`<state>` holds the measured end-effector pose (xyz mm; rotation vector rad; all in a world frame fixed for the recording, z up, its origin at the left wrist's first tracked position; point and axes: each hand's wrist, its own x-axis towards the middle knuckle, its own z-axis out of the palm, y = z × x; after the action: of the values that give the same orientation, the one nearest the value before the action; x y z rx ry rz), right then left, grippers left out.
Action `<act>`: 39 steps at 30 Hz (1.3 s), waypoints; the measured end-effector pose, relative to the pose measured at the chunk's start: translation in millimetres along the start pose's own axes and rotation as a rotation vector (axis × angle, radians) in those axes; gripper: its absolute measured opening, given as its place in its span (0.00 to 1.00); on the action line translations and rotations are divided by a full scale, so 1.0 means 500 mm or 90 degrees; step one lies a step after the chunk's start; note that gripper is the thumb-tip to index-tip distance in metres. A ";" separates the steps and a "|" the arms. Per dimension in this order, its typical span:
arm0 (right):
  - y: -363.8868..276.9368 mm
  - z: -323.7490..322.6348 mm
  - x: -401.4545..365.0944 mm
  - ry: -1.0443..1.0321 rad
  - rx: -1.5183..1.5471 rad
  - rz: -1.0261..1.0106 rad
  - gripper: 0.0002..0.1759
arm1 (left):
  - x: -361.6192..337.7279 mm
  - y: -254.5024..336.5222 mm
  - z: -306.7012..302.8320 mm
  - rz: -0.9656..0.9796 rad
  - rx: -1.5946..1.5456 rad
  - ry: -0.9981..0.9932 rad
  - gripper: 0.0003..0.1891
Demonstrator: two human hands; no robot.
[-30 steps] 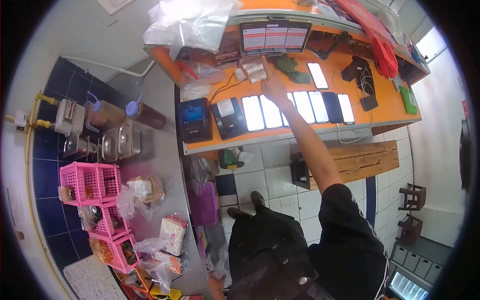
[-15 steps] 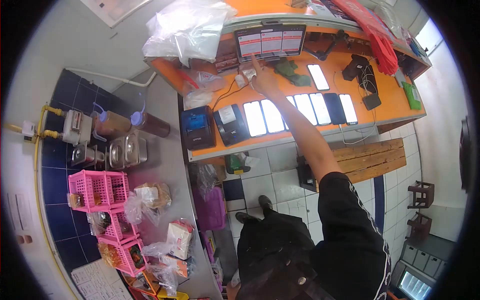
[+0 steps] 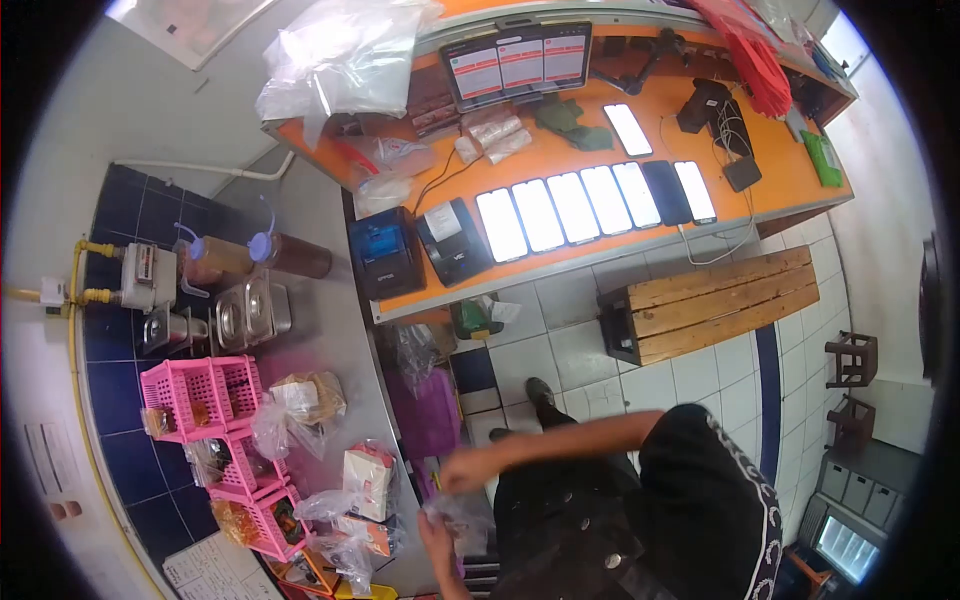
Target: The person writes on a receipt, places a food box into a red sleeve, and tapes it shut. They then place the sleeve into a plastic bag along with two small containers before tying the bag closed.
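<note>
Low in the view, beside the steel counter's edge, my two hands are close together. My left hand (image 3: 436,540) is closed on a clear plastic bag (image 3: 468,522); what is inside the bag I cannot make out. Just above it, my right hand (image 3: 470,468) is closed in a pinch at the bag's upper end, its fingers partly blurred. A white and red box (image 3: 367,482) and other plastic bags (image 3: 345,555) lie on the counter left of my hands.
An orange desk (image 3: 560,262) carries a tablet (image 3: 518,65), several lit phones (image 3: 570,208) and two small printers (image 3: 452,242). A wooden bench (image 3: 725,305) stands on the tiled floor. Pink baskets (image 3: 205,397), steel containers (image 3: 265,310) and sauce bottles (image 3: 300,255) line the steel counter (image 3: 345,390).
My right hand has left the tablet and come down toward my body. My left hand has risen into view, with the clear bag now between both hands. The view has shifted slightly.
</note>
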<state>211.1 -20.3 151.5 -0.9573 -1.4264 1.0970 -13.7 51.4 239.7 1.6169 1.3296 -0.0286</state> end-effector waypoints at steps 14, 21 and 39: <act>-0.067 0.101 0.126 0.345 0.146 0.035 0.25 | -0.124 0.009 -0.050 0.138 -0.096 0.066 0.26; 0.019 0.356 0.005 0.037 -0.501 0.294 0.56 | -0.134 -0.218 -0.223 0.302 -0.027 0.573 0.24; -0.011 1.234 0.423 -0.318 -0.725 0.200 0.71 | -0.477 -0.739 -0.370 0.130 -0.104 0.188 0.20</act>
<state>-428.1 102.5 192.7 -1.8191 -2.4621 0.6933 -482.9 -33.9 224.5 1.6520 1.3400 0.4468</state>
